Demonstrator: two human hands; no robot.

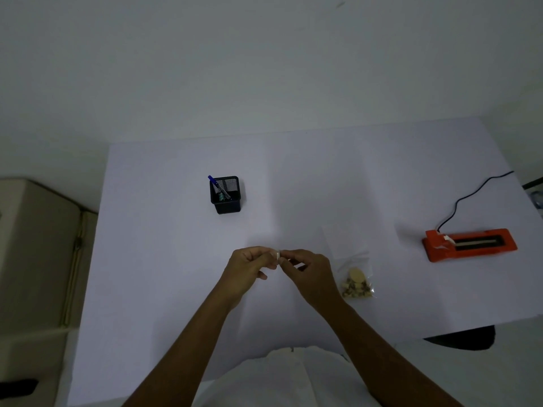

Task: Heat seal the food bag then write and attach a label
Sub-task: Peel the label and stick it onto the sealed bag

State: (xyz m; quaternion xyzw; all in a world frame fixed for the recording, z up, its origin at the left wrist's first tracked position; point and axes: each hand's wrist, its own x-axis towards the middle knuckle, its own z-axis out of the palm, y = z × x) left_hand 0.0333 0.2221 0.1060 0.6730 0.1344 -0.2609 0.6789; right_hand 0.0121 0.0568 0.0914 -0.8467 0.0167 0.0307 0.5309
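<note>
At frame centre, left hand (249,267) and right hand (308,271) pinch a label (278,256) in their fingers. The bag (351,259) lies just right, nearer the right hand, long axis up-frame.

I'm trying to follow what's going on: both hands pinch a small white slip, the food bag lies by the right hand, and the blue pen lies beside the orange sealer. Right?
Not quite. In the head view the blue pen stands in the black mesh pot, well apart from the orange sealer. The rest holds: left hand and right hand pinch the white slip.
</note>
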